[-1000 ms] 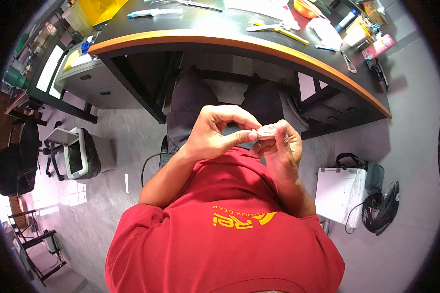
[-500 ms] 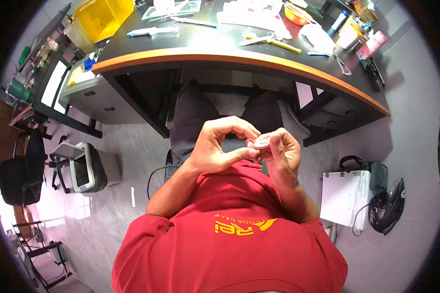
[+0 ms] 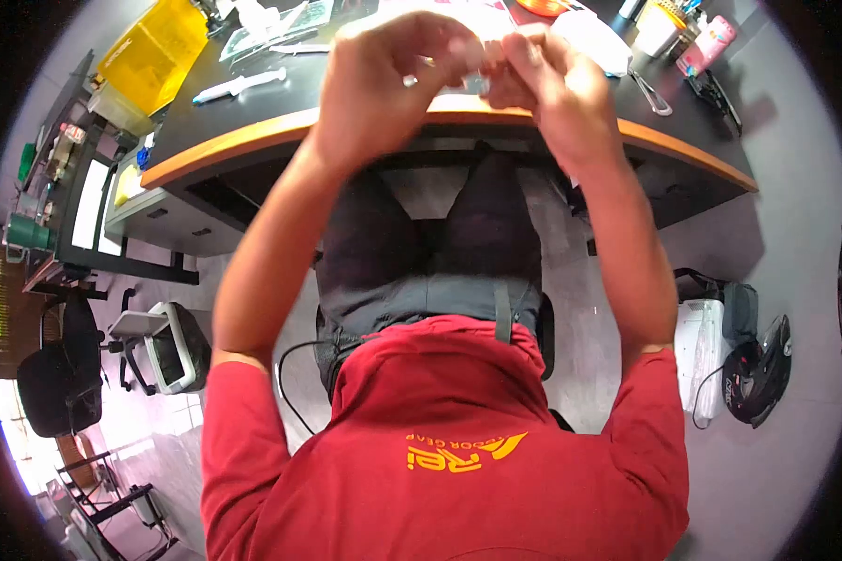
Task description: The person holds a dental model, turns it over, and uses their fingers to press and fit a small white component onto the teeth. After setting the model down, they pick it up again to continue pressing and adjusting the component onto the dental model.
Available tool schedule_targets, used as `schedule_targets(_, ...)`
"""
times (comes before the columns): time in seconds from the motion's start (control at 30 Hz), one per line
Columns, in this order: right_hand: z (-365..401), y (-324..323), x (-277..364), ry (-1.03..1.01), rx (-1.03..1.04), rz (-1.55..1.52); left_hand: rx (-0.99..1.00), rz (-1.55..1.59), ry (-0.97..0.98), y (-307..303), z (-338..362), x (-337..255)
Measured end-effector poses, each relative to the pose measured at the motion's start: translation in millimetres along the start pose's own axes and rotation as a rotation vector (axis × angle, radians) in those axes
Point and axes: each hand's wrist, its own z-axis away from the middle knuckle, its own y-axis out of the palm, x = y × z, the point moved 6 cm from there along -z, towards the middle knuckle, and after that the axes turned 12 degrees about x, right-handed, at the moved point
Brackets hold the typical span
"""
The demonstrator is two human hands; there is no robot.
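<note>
Both hands are raised over the front edge of the black desk [image 3: 281, 98], close together and slightly blurred. My left hand [image 3: 384, 84] has its fingers and thumb curled toward a small pale piece [image 3: 485, 79] between the hands. The fingers of my right hand [image 3: 561, 89] are closed on that piece. Its shape is mostly hidden by the fingers. Whether my left fingertips press on it is unclear. A white and blue tool [image 3: 239, 86] lies on the desk to the left of my left hand.
A yellow box [image 3: 154, 56] stands at the back left. An orange bowl [image 3: 543, 6], a pink bottle [image 3: 708, 45] and a metal loop [image 3: 652, 93] are at the right. Below are a grey bin [image 3: 173, 351] and a black helmet [image 3: 760, 374].
Both hands have moved up and forward, from above my lap to over the desk edge, with the small piece between them. The view has shifted, showing more of my legs.
</note>
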Motion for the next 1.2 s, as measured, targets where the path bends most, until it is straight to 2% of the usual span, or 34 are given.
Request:
schedule_targets(0.03,-21.5,-6.8,1.8,0.019,0.023,-0.021,-0.013,0.142,0.009,-9.9,-19.8,10.5)
schedule_targets(0.07,-44.2,-13.4,5.1,0.023,0.049,-0.038,0.024,-0.118,-0.001,-20.7,-36.7,11.8)
schedule_targets(0.13,-80.4,-26.6,0.6,0.009,0.084,0.033,-0.036,0.129,0.025,-37.0,-64.1,38.1)
schedule_targets(0.17,-92.6,-27.6,1.3,0.015,0.119,0.030,-0.014,0.062,-0.071,-45.1,-73.8,47.3)
schedule_targets(0.2,-104.1,-29.8,0.2,0.019,0.155,0.028,-0.012,0.047,-0.056,-52.0,-83.8,56.3)
schedule_targets(0.27,-130.4,-37.2,-16.0,-0.010,0.266,0.114,-0.011,0.208,-0.010,-57.9,-97.1,84.0)
schedule_targets(0.33,-145.8,-41.2,-31.7,-0.033,0.256,0.116,0.050,0.146,-0.141,-61.9,-106.0,101.0)
schedule_targets(0.43,-168.2,-47.3,-49.9,0.033,0.287,0.201,0.098,0.129,-0.171,-63.1,-119.7,117.6)
schedule_targets(0.47,-174.8,-51.2,-53.6,0.005,0.280,0.311,0.093,0.088,-0.127,-64.1,-124.7,133.0)
schedule_targets(0.53,-184.9,-52.3,-53.1,-0.040,0.253,0.449,0.099,0.048,-0.218,-67.3,-130.7,139.1)
schedule_targets(0.57,-190.7,-58.4,-66.0,-0.045,0.221,0.452,0.090,0.020,-0.192,-68.3,-132.3,145.1)
schedule_targets(0.67,-189.2,-48.3,-52.4,-0.113,0.144,0.622,0.033,0.079,-0.128,-66.2,-129.6,169.3)
schedule_targets(0.73,-186.1,-47.7,-56.3,-0.166,0.144,0.633,0.033,-0.029,-0.063,-68.3,-125.5,155.4)
schedule_targets(0.87,-171.7,-42.6,-55.4,-0.259,0.240,0.697,0.062,0.146,-0.200,-58.1,-107.0,153.8)
schedule_targets(0.97,-165.7,-42.8,-54.5,-0.203,0.226,0.678,0.083,0.295,-0.295,-49.0,-99.8,160.6)
schedule_targets(1.2,-164.0,-43.6,-60.0,-0.175,0.216,0.660,0.069,0.415,-0.374,-49.1,-95.1,161.0)
